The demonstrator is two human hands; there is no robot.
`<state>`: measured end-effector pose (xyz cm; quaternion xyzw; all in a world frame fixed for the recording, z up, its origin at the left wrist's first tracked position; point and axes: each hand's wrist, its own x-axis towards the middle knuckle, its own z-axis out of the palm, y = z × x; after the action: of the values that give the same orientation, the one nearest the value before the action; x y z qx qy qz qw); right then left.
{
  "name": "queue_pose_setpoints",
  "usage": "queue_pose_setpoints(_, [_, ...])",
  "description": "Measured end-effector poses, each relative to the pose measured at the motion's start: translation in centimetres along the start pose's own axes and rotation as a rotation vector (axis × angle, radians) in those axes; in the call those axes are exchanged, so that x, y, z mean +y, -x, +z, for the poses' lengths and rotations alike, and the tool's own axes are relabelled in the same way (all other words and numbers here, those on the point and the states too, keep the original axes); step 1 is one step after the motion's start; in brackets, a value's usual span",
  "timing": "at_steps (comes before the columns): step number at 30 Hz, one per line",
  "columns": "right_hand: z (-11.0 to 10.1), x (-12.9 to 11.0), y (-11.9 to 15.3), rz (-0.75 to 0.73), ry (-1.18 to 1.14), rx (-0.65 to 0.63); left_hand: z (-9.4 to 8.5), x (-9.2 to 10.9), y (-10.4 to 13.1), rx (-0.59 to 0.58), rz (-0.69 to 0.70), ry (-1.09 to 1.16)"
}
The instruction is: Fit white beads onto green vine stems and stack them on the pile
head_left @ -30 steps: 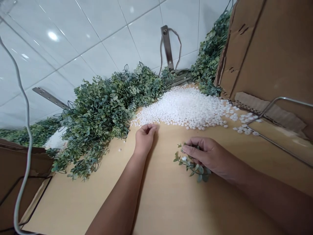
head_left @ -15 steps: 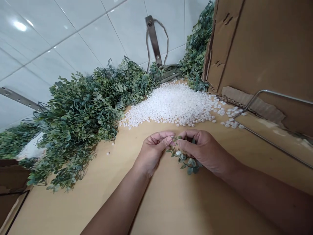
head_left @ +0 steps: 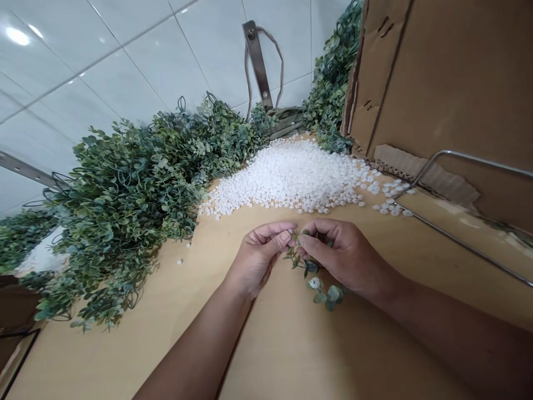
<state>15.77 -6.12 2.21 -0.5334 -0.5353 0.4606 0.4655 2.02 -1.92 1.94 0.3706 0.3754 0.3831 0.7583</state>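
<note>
Between my two hands is a small green leafy sprig (head_left: 328, 297), hanging below my fingers, with a white bead (head_left: 315, 283) on it. My right hand (head_left: 339, 250) pinches the sprig near its upper end. The thumb and forefinger of my left hand (head_left: 266, 244) are closed on a small white bead (head_left: 290, 231) at the sprig's tip. Both hands are close together over the tan table (head_left: 275, 355). Just beyond them lies a heap of white beads (head_left: 291, 172).
A large pile of green foliage (head_left: 137, 183) lies at the left, by the tiled wall (head_left: 150, 61). More foliage (head_left: 333, 83) stands behind the beads. A cardboard box (head_left: 458, 83) and a bent metal rod (head_left: 462, 244) are at the right.
The sprig has turned between my hands, and its lower leaves and white bead hang lower and farther right. The whole view has shifted slightly.
</note>
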Motion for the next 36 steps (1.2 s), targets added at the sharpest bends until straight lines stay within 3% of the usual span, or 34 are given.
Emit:
queue_pose_setpoints(25, [0.29,0.11,0.05,0.008,0.008,0.104,-0.17,-0.14,-0.23,0.001,0.072,-0.113])
queue_pose_setpoints(36, [0.44,0.47,0.03,-0.013,0.043,0.084,0.08,-0.10,-0.47,-0.041,0.091,-0.210])
